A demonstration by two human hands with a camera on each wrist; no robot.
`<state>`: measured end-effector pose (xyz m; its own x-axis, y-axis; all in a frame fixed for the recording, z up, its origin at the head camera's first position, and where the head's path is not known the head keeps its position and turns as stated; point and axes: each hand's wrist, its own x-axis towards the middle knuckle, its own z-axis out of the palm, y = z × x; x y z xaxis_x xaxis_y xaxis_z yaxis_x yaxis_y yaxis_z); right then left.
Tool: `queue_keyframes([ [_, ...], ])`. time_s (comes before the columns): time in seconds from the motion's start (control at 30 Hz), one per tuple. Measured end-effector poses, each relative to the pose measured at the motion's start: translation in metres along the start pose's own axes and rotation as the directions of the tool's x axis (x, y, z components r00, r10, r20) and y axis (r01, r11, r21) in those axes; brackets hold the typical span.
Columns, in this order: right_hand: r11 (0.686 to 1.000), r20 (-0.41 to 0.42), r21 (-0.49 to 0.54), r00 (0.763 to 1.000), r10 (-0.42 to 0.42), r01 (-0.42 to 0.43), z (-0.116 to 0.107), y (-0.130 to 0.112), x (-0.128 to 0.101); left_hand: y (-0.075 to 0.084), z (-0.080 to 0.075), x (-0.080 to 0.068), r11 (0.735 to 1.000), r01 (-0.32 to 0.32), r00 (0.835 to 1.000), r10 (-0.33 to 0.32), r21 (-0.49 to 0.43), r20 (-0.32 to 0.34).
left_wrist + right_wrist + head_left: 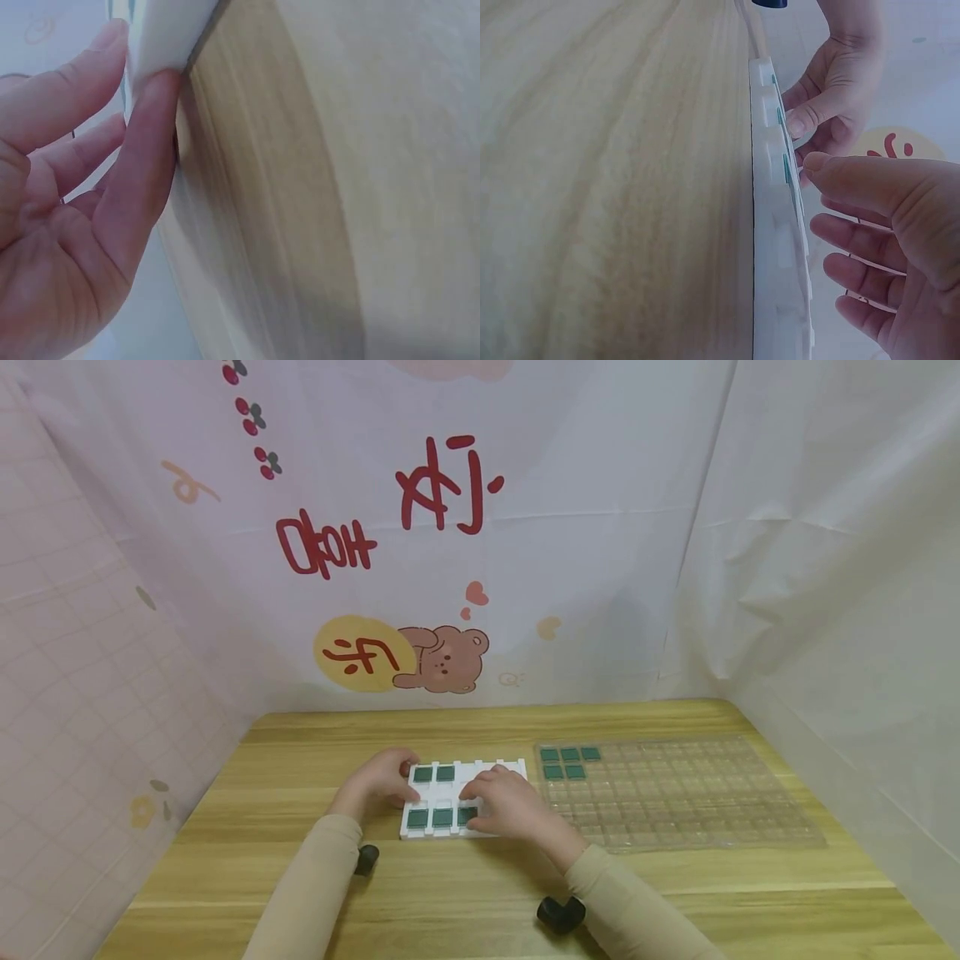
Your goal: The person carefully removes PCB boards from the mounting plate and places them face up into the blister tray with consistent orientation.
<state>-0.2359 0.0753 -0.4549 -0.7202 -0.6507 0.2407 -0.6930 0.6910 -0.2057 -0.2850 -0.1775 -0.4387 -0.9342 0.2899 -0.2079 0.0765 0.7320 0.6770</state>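
A white slotted tray (447, 835) lies on the table, with dark green square tiles in it. Two tiles (446, 773) sit in its back row and three in the front row, counting the front tile (442, 817) in the middle. My left hand (382, 777) grips the tray's left end; in the left wrist view a finger of the left hand (142, 157) lies against the white edge. Over the tray's middle is my right hand (510, 802), thumb tip at the third front tile (467, 815). In the right wrist view the right hand's fingers (866, 236) are spread, nothing between them.
To the right lies a clear plastic compartment tray (675, 793), with several green tiles (570, 754) in its back left corner. Behind the wooden table (450, 902) hangs a printed white curtain (585, 568). Black wrist devices (561, 914) sit below both forearms.
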Motion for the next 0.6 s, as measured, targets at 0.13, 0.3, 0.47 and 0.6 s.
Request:
queue_keyframes([
  [0.13, 1.0, 0.002, -0.003, 1.0, 0.007, -0.007, 0.0015, -0.0001, 0.0012, -0.0016, -0.0008, -0.0009, 0.994, 0.026, 1.0, -0.024, -0.102, 0.02],
  [0.3, 1.0, 0.011, -0.018, 1.0, 0.018, -0.018, 0.0017, -0.0013, 0.0023, -0.0039, -0.0003, 0.0006, 0.979, 0.061, 0.998, -0.056, -0.192, 0.035],
  [0.47, 0.999, 0.023, -0.033, 0.999, 0.03, -0.029, 0.0032, -0.0015, 0.0033, -0.0061, -0.0001, 0.0018, 0.958, 0.085, 0.996, -0.076, -0.273, 0.04],
  [0.6, 0.999, 0.025, -0.042, 0.999, 0.03, -0.029, 0.0052, -0.0011, 0.0037, -0.0091, 0.0004, 0.0036, 0.946, 0.092, 0.996, -0.081, -0.311, 0.047],
])
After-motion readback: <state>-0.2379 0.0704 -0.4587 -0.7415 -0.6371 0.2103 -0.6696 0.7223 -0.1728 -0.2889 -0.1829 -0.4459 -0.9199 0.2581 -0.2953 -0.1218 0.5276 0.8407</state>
